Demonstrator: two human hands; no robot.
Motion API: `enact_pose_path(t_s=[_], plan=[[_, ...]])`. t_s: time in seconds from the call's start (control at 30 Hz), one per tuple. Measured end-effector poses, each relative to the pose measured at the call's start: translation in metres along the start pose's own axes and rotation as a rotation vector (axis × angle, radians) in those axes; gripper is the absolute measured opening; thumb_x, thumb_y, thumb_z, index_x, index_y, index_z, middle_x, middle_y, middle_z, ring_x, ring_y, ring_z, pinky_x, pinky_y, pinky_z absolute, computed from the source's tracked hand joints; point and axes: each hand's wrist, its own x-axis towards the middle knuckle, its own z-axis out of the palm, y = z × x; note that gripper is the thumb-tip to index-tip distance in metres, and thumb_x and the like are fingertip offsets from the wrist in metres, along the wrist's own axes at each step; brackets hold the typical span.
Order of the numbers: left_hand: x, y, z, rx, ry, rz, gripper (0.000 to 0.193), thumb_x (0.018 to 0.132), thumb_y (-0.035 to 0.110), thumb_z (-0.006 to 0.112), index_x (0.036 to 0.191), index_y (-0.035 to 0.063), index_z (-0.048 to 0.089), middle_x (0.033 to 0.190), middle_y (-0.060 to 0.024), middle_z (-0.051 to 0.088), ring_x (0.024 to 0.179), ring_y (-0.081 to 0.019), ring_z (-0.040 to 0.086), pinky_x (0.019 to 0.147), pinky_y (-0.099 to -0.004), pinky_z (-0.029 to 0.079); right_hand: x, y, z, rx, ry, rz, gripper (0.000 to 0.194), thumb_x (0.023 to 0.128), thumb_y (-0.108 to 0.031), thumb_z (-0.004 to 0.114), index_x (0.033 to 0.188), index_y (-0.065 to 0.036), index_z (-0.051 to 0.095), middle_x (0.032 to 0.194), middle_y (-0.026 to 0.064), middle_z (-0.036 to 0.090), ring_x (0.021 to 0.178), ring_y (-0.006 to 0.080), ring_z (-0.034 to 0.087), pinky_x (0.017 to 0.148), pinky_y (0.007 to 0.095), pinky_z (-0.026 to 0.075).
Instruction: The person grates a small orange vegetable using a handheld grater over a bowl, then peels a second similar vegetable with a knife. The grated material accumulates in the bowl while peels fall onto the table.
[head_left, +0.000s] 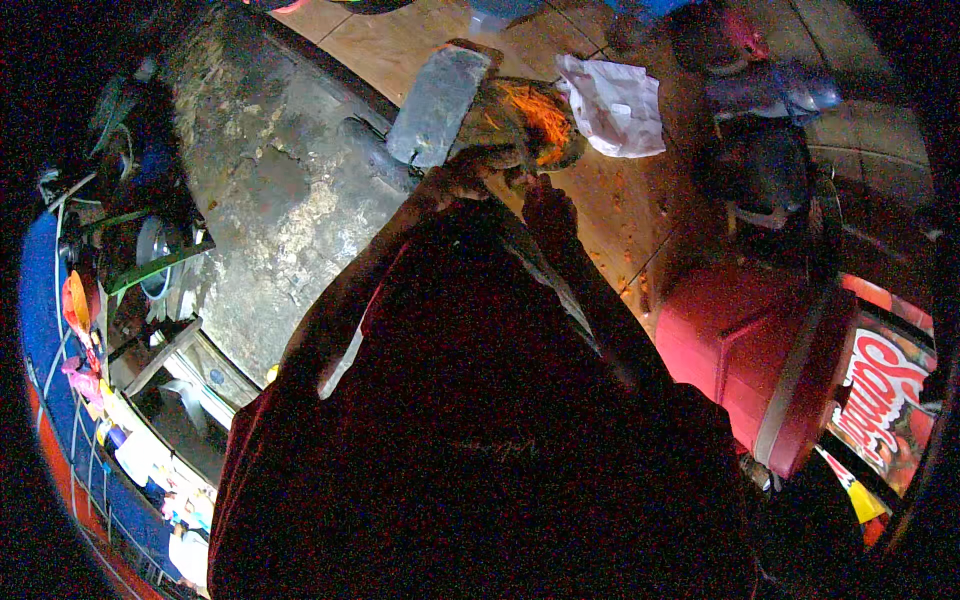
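Observation:
A heap of orange shreds (544, 120), which look like grated carrot, lies in a round, dark-rimmed container just beyond my hands. My left hand (469, 176) is at the near edge of that container, beside the lower end of a grey flat slab (439, 105) with rounded corners. Close to it on the right, my right hand (547, 202) has its fingers curled near the container's rim; shadow hides whether it holds anything. A crumpled white sheet or bag (619, 109) lies right of the container.
Orange bits are scattered on the brown tiled floor (619, 217). A worn grey surface (277, 202) spreads at the left. A red container or seat (720, 345) stands at the right, near a printed banner (885, 397). Dark objects (765, 165) sit at the upper right.

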Motion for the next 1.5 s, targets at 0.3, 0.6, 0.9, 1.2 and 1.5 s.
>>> enact_pose_path(t_s=[0.3, 0.6, 0.9, 1.2, 1.5], plan=[[0.006, 0.029, -0.02, -0.019, 0.126, 0.007, 0.057, 0.07, 0.049, 0.073, 0.112, 0.0119, 0.062, 0.095, -0.0113, 0.067, 0.086, -0.0297, 0.065, 0.073, -0.0376, 0.051, 0.011, 0.007, 0.01, -0.122, 0.133, -0.177, 0.021, 0.09, -0.026, 0.051, 0.099, -0.01, 0.059, 0.055, 0.0118, 0.055, 0.047, 0.0277, 0.055, 0.038, 0.0403, 0.041], [0.005, 0.012, 0.008, -0.266, 0.253, 0.069, 0.066, 0.074, 0.048, 0.072, 0.123, 0.0086, 0.052, 0.099, -0.0117, 0.067, 0.087, -0.0266, 0.065, 0.077, -0.0369, 0.05, -0.003, 0.008, 0.03, -0.04, -0.113, -0.012, 0.02, 0.088, -0.026, 0.052, 0.101, -0.011, 0.059, 0.055, 0.0113, 0.054, 0.047, 0.0273, 0.055, 0.039, 0.0398, 0.042], [0.028, -0.016, 0.045, -1.09, 0.044, -0.043, 0.041, 0.08, 0.038, 0.069, 0.102, 0.0039, 0.065, 0.089, -0.0003, 0.064, 0.075, -0.0123, 0.057, 0.071, -0.0269, 0.047, 0.009, 0.002, 0.015, -0.019, -0.085, 0.004, 0.026, 0.089, -0.031, 0.052, 0.105, -0.011, 0.057, 0.054, 0.0125, 0.055, 0.045, 0.0282, 0.055, 0.039, 0.0414, 0.043], [0.004, 0.016, 0.009, -0.554, 0.255, 0.013, 0.055, 0.076, 0.05, 0.069, 0.112, 0.0097, 0.061, 0.096, -0.0062, 0.068, 0.086, -0.0191, 0.064, 0.08, -0.0303, 0.049, 0.015, 0.001, -0.01, 0.086, -0.181, 0.018, 0.022, 0.09, -0.026, 0.05, 0.102, -0.008, 0.055, 0.054, 0.0145, 0.057, 0.047, 0.0317, 0.056, 0.041, 0.0458, 0.044], [0.002, 0.02, 0.005, -0.17, 0.092, -0.16, 0.064, 0.077, 0.058, 0.062, 0.123, 0.0135, 0.058, 0.095, -0.0072, 0.067, 0.085, -0.0195, 0.062, 0.075, -0.0304, 0.047, 0.008, 0.012, -0.006, -0.058, -0.173, -0.104, 0.01, 0.087, -0.019, 0.053, 0.09, -0.01, 0.057, 0.075, 0.0145, 0.059, 0.049, 0.0255, 0.055, 0.041, 0.0395, 0.043]])
